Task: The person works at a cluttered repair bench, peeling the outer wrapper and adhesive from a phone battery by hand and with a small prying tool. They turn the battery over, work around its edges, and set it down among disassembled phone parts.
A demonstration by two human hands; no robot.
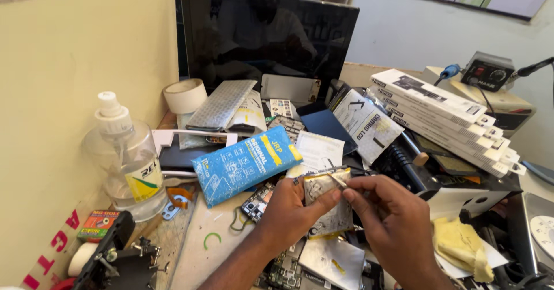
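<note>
R hand (388, 221), nearest cam, pinches thin metal tool (336, 180) w/ fingers together against silvery flat part (326, 206), which L hand (291, 209) clamps, beside blue packet (245, 163).

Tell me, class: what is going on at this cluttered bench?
A person works over a crowded bench. The left hand grips a small silvery part, while the right hand pinches a thin tool against its top edge. A blue packet lies just left, a clear bottle beyond.
</note>
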